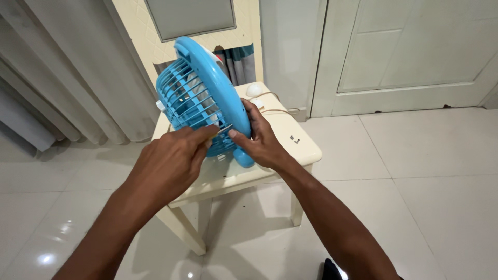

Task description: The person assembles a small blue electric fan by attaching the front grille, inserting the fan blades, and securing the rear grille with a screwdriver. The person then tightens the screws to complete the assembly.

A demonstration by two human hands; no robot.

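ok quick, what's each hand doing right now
Left hand: closed, pinching a thin metal tool against the fan.
Right hand: gripping the blue fan.

Blue fan (199, 93): moulded plastic, smooth, slight sheen on the rim; grille bars the same plastic. Thin tool (224, 129) at the grille's 5 o'clock: bright bare metal. Cream chair (303, 150): painted wood, satin-smooth. Floor tiles (425, 207): glazed, glossy, mirroring lamp glare. Curtain (62, 67) at 10 o'clock: matt pleated cloth.
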